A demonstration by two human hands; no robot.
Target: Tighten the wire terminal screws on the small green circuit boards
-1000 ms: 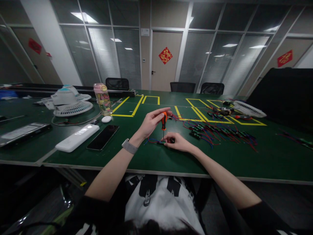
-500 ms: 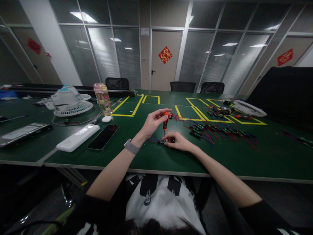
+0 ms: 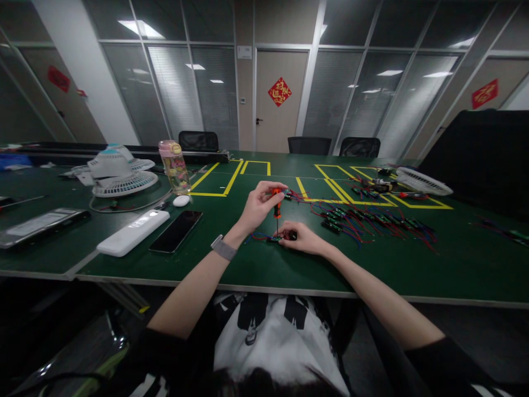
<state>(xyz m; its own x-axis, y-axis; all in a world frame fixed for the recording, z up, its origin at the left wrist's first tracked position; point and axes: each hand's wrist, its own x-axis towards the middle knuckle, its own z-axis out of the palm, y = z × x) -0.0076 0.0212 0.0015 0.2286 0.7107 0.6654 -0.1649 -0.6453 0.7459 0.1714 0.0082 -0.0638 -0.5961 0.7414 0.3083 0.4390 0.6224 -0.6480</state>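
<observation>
My left hand (image 3: 259, 205) is closed round the orange-and-black handle of a screwdriver (image 3: 278, 208). The tool stands nearly upright, its thin shaft reaching down to a small green circuit board (image 3: 273, 239) on the table. Red and blue wires run from the board's left side. With its fingertips, my right hand (image 3: 301, 239) grips the board's right end; a small dark part shows between those fingers, too small to name. Where the screwdriver tip meets the board is too small to make out.
Several wired circuit boards (image 3: 372, 216) lie to the right on the green table (image 3: 256, 270). On the left are a black phone (image 3: 176, 231), a white power bank (image 3: 134, 232), a bottle (image 3: 175, 168) and a white fan (image 3: 124, 182). A fan grille (image 3: 424, 181) sits far right.
The screwdriver's handle has shifted slightly left and stands a little straighter, with my left hand still on it. My right hand has stayed at the board.
</observation>
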